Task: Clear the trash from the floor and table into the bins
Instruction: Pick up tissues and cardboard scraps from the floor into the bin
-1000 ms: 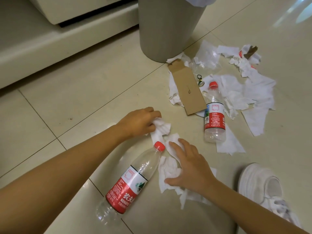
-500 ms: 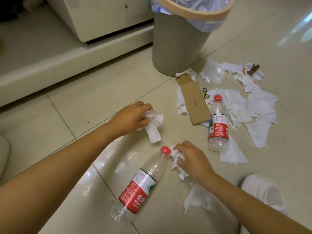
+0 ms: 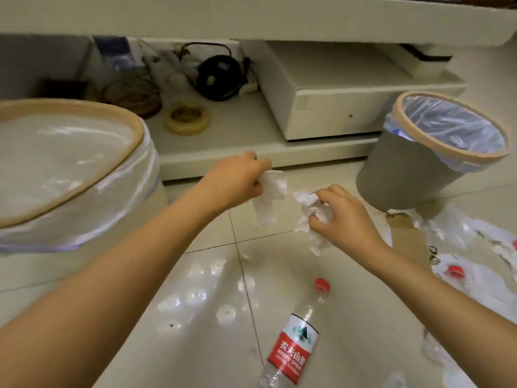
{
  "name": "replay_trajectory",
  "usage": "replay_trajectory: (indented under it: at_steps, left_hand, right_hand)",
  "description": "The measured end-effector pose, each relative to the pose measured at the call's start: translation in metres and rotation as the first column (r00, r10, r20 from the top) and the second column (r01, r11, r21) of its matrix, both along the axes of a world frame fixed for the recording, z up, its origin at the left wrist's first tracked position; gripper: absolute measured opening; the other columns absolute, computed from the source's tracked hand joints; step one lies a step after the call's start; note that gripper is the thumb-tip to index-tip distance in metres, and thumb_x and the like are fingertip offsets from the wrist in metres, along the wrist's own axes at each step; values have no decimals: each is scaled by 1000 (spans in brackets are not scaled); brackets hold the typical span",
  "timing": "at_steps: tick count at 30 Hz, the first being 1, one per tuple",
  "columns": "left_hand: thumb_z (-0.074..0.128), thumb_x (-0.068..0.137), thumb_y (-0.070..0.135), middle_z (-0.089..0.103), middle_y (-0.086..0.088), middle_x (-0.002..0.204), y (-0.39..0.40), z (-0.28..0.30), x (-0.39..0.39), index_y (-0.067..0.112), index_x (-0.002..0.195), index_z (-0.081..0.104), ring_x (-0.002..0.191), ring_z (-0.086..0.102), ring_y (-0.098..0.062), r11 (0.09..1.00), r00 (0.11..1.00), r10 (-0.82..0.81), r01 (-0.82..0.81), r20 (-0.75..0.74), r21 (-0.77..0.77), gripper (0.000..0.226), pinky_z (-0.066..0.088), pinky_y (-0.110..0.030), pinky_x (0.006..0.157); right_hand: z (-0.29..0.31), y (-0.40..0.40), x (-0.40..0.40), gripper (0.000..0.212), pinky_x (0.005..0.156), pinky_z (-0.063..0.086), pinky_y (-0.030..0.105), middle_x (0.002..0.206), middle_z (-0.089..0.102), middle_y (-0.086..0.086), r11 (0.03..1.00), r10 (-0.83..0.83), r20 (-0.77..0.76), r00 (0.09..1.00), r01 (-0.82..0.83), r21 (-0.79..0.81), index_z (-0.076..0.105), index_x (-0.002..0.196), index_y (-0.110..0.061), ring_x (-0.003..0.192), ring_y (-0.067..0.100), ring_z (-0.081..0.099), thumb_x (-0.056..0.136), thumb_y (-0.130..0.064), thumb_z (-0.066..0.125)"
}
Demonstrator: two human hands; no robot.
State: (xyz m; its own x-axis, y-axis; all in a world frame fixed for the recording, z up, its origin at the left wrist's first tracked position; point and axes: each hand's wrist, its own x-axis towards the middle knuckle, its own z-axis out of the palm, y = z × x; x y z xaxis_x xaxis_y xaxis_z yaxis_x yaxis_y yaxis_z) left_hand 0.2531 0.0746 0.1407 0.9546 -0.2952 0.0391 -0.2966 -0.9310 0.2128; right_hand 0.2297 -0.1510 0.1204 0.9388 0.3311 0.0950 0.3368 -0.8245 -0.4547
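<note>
My left hand [image 3: 237, 182] is raised above the floor and grips a crumpled white tissue [image 3: 270, 197] that hangs down. My right hand [image 3: 342, 217] is beside it and holds a second white tissue wad [image 3: 310, 217]. A bin with a clear liner [image 3: 84, 175] stands at the left. A grey bin with a bluish liner [image 3: 397, 169] stands at the right. An empty plastic bottle with a red label [image 3: 293, 343] lies on the tiles below my hands.
More tissue scraps [image 3: 481, 253], a cardboard strip [image 3: 405, 233] and a second bottle's red cap [image 3: 455, 271] lie at the right. A low cream shelf unit [image 3: 321, 107] with a tape roll [image 3: 190, 120] and black cables [image 3: 221, 77] runs behind.
Both hands have lifted off the floor with their tissues and come close together. The view has tilted up, so both bins and the shelf now show.
</note>
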Motion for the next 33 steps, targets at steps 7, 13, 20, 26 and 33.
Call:
replay_trajectory:
  at_steps: [7, 13, 20, 26, 33]
  left_hand:
    - [56, 87, 20, 54, -11, 107, 78, 61, -27, 14, 114, 55, 92, 58, -34, 964, 964, 252, -257, 88, 62, 28, 49, -37, 76]
    - [60, 87, 21, 57, -10, 105, 132, 104, -49, 13, 112, 57, 90, 56, -28, 908, 871, 417, -413, 259, -72, 27, 50, -41, 81]
    - [63, 86, 18, 63, -13, 100, 202, 108, -76, 12, 110, 60, 86, 56, -29, 799, 784, 593, -601, 182, -14, 25, 45, -39, 76]
    - [63, 86, 16, 65, -11, 107, 228, 79, -90, 20, 118, 63, 94, 61, -31, 737, 736, 673, -675, 70, 8, 32, 52, -45, 86]
    - [62, 86, 20, 65, -5, 109, 239, 56, -96, 24, 119, 63, 97, 60, -28, 718, 715, 691, -696, 106, 19, 34, 50, -40, 81]
  right_hand:
    - [54, 98, 9, 11, 64, 39, 29, 92, 48, -6, 970, 237, 116, 965, -241, 21, 59, 93, -21, 78, 16, 50, 82, -24, 62]
    - [98, 150, 20, 16, 63, 39, 32, 87, 46, -2, 950, 307, 208, 929, -312, -12, 48, 80, -19, 75, 19, 47, 80, -22, 63]
    - [120, 219, 15, 18, 61, 37, 28, 84, 47, 1, 924, 372, 236, 898, -383, 3, 53, 81, -9, 73, 17, 45, 77, -21, 66]
    - [113, 265, 7, 16, 55, 31, 20, 85, 48, 0, 892, 442, 210, 872, -452, 4, 52, 79, -17, 76, 17, 47, 76, -23, 67]
    - [106, 293, 0, 15, 59, 35, 22, 87, 48, -1, 881, 458, 185, 870, -471, 33, 54, 82, -16, 79, 17, 47, 77, -22, 67]
